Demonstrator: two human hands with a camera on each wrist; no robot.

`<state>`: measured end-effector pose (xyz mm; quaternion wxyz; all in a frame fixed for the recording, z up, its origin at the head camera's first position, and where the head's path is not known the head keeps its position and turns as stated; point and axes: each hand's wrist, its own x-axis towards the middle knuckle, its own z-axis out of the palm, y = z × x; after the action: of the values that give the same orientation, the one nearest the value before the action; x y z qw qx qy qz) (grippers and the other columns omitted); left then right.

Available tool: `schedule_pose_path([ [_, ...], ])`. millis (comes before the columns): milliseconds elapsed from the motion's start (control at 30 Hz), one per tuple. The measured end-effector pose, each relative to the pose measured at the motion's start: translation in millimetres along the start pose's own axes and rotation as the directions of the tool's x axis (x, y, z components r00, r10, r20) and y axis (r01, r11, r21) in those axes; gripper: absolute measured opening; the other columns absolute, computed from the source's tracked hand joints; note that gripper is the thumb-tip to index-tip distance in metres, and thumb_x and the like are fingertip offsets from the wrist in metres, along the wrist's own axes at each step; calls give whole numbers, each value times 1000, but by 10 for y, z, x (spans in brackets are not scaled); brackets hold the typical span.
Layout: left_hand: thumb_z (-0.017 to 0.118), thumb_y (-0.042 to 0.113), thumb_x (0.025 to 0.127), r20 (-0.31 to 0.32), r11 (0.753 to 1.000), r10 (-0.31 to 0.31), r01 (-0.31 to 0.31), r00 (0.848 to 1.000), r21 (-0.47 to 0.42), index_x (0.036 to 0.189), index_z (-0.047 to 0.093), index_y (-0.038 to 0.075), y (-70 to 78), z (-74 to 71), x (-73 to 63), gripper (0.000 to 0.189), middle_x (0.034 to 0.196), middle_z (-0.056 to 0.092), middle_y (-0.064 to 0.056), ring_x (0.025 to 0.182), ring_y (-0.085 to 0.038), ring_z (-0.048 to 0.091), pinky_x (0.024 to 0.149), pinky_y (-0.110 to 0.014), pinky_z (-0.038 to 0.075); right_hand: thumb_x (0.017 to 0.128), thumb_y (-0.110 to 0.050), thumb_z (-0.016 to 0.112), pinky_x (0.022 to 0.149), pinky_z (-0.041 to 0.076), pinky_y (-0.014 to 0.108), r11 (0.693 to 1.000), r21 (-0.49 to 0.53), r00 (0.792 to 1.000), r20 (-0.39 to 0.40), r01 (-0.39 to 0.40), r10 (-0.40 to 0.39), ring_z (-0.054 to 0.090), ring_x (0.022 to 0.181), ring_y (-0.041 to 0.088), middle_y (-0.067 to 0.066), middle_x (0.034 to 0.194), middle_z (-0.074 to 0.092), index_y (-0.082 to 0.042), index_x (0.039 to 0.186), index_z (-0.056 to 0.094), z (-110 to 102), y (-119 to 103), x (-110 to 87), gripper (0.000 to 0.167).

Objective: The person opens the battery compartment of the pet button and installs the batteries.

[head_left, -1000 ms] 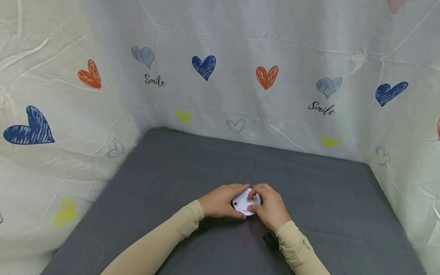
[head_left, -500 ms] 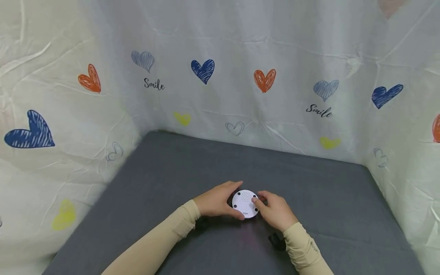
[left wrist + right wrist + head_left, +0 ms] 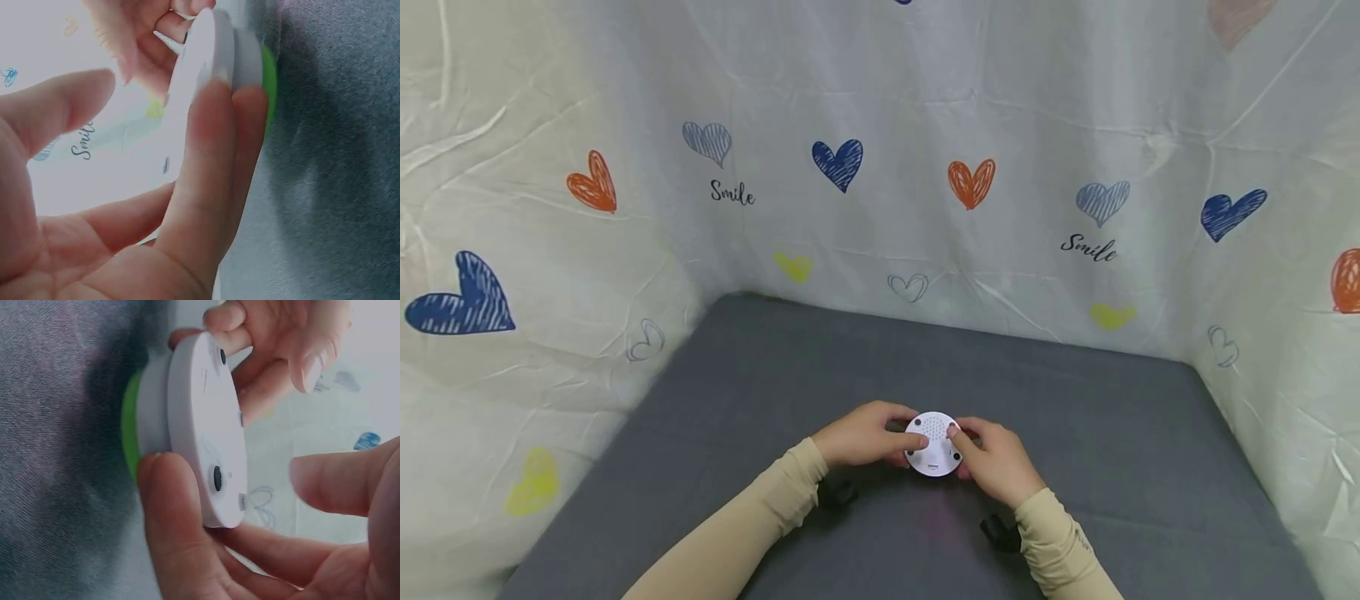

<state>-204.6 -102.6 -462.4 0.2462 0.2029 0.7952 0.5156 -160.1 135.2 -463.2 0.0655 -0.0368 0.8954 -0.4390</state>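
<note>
A round white device (image 3: pixel 934 457) is between my two hands, its flat face turned up. That face has a patch of small holes and dark round feet (image 3: pixel 217 478) near its rim. A grey-white middle and a green layer (image 3: pixel 129 425) lie on the underside, close to the cloth. My left hand (image 3: pixel 868 435) holds the rim with its fingers; in the left wrist view its thumb (image 3: pixel 81 97) stands off the face. My right hand (image 3: pixel 1000 458) holds the opposite rim, its thumb (image 3: pixel 334 482) also apart from the face. Some fingertips are hidden behind the device.
Dark grey cloth (image 3: pixel 865 358) covers the table under the hands. White curtains (image 3: pixel 1037 100) printed with hearts and "Smile" stand at the back and both sides. Small black items (image 3: pixel 1000 533) sit below the wrists.
One second ago my right fingers were bent over the device's face; they have moved to its right rim. My left thumb has shifted from the near edge to over the face.
</note>
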Motion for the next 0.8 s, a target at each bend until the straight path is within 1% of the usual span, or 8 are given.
schedule_pose_path([
  [67, 76, 35, 102, -45, 1000, 12, -11, 999, 18, 147, 64, 3, 22, 4, -11, 56, 138, 69, -16, 89, -20, 80, 82, -34, 66, 108, -30, 67, 71, 57, 30, 999, 37, 1000, -25, 14, -13, 74, 70, 13, 7, 117, 78, -10, 138, 71, -20, -6, -10, 36],
  [133, 76, 37, 102, -91, 1000, 19, -17, 996, 23, 147, 63, 6, 51, 5, -22, 57, 142, 66, -17, 93, -20, 79, 84, -36, 66, 108, -31, 68, 73, 60, 31, 997, 75, 999, -42, 28, -25, 77, 75, 16, 11, 129, 75, -15, 139, 70, -46, -13, -14, 34],
  [233, 76, 43, 102, -152, 1000, 15, -13, 988, 13, 142, 62, 9, 97, 2, -44, 54, 141, 65, -17, 97, -21, 78, 87, -39, 66, 109, -32, 67, 78, 65, 33, 990, 133, 998, -51, 54, -47, 81, 84, 22, 15, 134, 72, -19, 134, 67, -82, -24, -10, 28],
  [333, 74, 50, 102, -194, 999, 13, -6, 981, 36, 127, 65, 14, 114, -1, -50, 45, 133, 68, -12, 98, -19, 77, 90, -40, 65, 110, -33, 67, 83, 66, 36, 983, 161, 995, -56, 87, -79, 82, 92, 27, 17, 136, 70, -20, 126, 63, -101, -27, -5, 22],
  [433, 74, 51, 102, -207, 995, 34, -14, 978, 96, 112, 66, 17, 104, 8, -43, 36, 120, 72, -6, 98, -16, 75, 87, -36, 61, 108, -32, 70, 88, 65, 39, 984, 134, 992, -67, 118, -110, 81, 103, 28, 14, 136, 71, -20, 115, 63, -99, -16, -3, 15],
  [533, 78, 43, 100, -196, 992, 63, -41, 979, 118, 107, 66, 18, 81, 24, -32, 29, 116, 73, -3, 104, -16, 75, 85, -34, 57, 104, -26, 76, 93, 63, 42, 985, 105, 989, -66, 139, -132, 77, 118, 30, 10, 139, 72, -19, 109, 62, -82, 4, 3, 17],
  [667, 86, 29, 95, -183, 992, 94, -76, 979, 102, 119, 65, 15, 31, 61, 1, 35, 128, 70, -6, 121, -24, 74, 95, -37, 62, 97, -15, 82, 99, 62, 48, 985, 121, 992, -44, 125, -121, 71, 130, 37, 12, 144, 68, -16, 117, 62, -39, 28, 19, 29],
  [800, 89, 23, 93, -175, 980, 125, -95, 977, 174, 144, 60, 9, -30, 118, 44, 60, 146, 65, -10, 134, -30, 67, 107, -41, 59, 93, -8, 86, 99, 63, 48, 989, 85, 992, -43, 125, -122, 71, 129, 39, 16, 141, 67, -13, 128, 62, 34, 64, 36, 43],
])
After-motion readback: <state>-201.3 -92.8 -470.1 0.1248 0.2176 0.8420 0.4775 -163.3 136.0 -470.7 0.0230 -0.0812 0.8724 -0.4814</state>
